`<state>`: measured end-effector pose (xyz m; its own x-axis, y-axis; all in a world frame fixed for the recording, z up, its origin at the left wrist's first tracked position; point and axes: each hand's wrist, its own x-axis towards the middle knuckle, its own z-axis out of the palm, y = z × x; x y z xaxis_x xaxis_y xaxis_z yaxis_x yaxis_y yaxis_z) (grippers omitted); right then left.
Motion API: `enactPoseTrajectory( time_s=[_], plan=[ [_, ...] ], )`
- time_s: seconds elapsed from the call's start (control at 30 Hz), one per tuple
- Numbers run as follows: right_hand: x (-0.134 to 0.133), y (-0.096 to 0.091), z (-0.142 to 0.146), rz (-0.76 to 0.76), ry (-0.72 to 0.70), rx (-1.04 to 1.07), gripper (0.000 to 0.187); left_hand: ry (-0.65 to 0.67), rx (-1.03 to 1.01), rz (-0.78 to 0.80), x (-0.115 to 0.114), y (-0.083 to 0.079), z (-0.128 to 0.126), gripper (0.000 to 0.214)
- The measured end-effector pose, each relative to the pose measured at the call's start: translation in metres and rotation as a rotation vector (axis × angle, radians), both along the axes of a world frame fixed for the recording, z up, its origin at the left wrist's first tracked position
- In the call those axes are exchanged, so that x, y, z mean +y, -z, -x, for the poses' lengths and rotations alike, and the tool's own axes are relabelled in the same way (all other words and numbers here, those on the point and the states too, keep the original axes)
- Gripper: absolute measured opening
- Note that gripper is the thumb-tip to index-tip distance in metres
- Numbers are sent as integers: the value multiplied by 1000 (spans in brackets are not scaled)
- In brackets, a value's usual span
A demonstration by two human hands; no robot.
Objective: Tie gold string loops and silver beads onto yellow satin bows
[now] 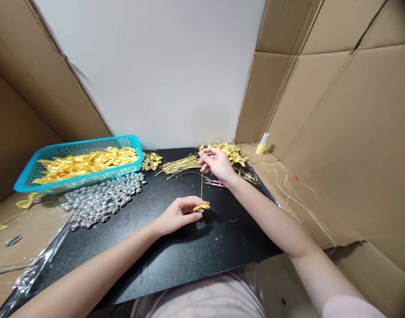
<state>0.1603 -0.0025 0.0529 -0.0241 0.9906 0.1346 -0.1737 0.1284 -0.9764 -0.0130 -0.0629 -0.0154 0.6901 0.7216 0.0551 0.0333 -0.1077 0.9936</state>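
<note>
My left hand [180, 214] pinches a small yellow ribbon bow [202, 206] between thumb and fingers, just above the black table top. A silvery bead seems to sit at the bow's underside. From the bow a thin yellow cord [202, 185] runs straight up to my right hand [217, 164], which pinches its upper end. Behind the right wrist lie small pink-handled snips [215, 183], partly hidden. A bundle of yellow cord lengths [180, 165] rests just left of that hand, and a heap of yellow bows with cords [233, 152] lies behind it.
A blue plastic basket [139, 152] of yellow bows stands at the back left. Many silver beads [103, 201] spread before it. A cone of yellow thread [262, 145] stands at the back right. Cardboard walls [348, 115] rise at both sides, with loose cord [308, 210] on the right.
</note>
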Motion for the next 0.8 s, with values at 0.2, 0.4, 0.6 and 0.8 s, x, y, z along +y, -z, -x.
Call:
enactPoseTrajectory(
  time_s=[0.2,0.4,0.6,0.8],
  plan=[
    [3,2,-3,108,-130,21,14,-52,77,-24,1,-4,0,32],
    [5,7,-8,110,-274,-8,13,-81,85,9,1,-3,0,38],
    [9,7,-9,81,-184,22,4,-109,96,41,1,-1,-1,39],
    [13,4,-11,153,-82,80,9,-112,123,21,3,0,0,37]
  ],
)
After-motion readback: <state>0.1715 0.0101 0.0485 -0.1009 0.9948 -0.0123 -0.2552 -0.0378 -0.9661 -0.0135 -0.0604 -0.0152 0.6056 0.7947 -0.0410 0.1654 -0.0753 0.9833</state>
